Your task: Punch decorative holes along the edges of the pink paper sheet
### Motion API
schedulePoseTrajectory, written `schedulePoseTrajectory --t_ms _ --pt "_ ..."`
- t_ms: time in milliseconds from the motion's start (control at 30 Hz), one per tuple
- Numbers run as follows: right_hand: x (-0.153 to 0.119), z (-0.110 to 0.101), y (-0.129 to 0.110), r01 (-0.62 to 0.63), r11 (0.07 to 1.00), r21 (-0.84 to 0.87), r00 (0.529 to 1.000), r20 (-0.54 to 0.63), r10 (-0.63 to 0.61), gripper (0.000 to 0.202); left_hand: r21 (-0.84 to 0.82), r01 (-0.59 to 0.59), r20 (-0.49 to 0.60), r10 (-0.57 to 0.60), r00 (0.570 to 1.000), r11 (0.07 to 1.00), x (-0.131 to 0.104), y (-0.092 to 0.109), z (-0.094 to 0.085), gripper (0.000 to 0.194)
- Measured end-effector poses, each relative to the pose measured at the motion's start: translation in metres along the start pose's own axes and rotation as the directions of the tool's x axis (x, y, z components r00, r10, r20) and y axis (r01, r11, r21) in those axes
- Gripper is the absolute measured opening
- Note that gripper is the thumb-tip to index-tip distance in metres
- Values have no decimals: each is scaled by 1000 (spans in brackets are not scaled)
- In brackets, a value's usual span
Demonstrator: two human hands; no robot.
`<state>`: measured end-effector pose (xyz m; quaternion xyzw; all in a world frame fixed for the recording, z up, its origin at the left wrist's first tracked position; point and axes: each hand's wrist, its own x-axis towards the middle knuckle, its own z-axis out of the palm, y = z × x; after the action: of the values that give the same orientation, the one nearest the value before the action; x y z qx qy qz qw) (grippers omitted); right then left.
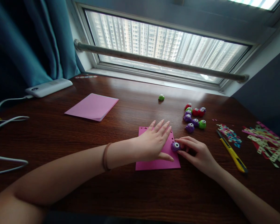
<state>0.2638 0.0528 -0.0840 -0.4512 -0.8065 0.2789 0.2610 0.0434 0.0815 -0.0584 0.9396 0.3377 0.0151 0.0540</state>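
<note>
A pink sheet of paper (157, 165) lies on the table in front of me, with small holes along its top edge and upper right edge. My left hand (154, 141) rests flat on it, fingers stretched out and holding nothing. At the sheet's right edge, a purple craft punch (175, 147) with a star mark on its white top sits over the paper. The fingers of my right hand (198, 152) grip this punch from the right side.
Several red, green and purple punches (195, 122) stand behind my right hand; a green one (161, 97) stands apart. Right of them are confetti (231, 134), a yellow cutter (233, 155) and paper strips (268, 141). Pink papers (92, 106) and a white power bank (50, 88) lie left.
</note>
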Motion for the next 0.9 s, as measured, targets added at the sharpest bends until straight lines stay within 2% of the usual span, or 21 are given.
schedulePoseTrajectory --t_ms 133,233,400,567,900 --pt "0 0 1 -8 1000 4 1000 2 8 33 10 -61 5 61 998 998 -12 6 -7 92" --pt "0 1 1 -5 1000 4 1000 -5 5 33 17 -127 -18 127 992 992 -23 6 3 80" --pt "0 2 0 -9 1000 20 1000 -6 9 30 -42 -106 -123 100 987 993 -33 -1 22 62" --pt "0 3 0 -8 1000 24 1000 -5 8 30 -130 -114 -143 96 985 985 -31 -4 26 56" --pt "2 4 2 2 999 46 1000 -19 -2 25 -215 -103 -72 89 993 971 -28 -9 25 56"
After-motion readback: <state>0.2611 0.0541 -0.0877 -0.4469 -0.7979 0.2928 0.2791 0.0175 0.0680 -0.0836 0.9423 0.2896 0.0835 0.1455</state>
